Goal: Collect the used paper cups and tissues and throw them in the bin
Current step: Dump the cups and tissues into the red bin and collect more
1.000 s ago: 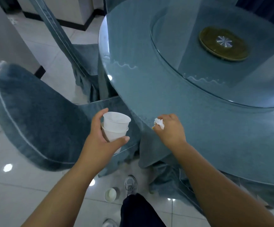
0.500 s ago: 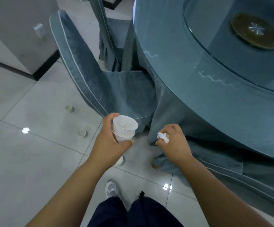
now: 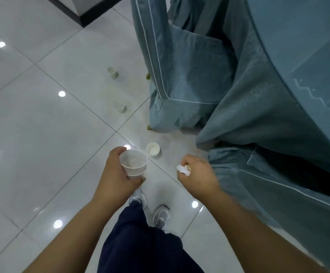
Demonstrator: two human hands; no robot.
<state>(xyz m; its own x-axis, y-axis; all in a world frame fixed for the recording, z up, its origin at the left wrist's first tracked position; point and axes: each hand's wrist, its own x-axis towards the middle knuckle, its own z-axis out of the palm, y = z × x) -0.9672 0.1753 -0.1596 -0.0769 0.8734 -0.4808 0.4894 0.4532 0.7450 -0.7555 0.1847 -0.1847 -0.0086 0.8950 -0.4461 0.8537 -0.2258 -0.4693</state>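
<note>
Floor cup point(image 3: 152, 148) emerged; left hand point(image 3: 116, 179): empty stacked cups point(image 3: 133, 162); right hand point(image 3: 198, 174): tissue point(image 3: 182, 170).

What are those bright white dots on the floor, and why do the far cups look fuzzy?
Head view: the dots are glare, probably overhead lamps mirrored in the glossy floor tiles; the farthest paper cup and the middle cup look smeared, likely motion blur; the nearest floor cup and the stacked cups in the left hand are crisper.

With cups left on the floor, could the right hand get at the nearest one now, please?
Probably not readily: the way to the nearest cup is free, but the right hand grips a crumpled tissue and hangs well above it.
</note>
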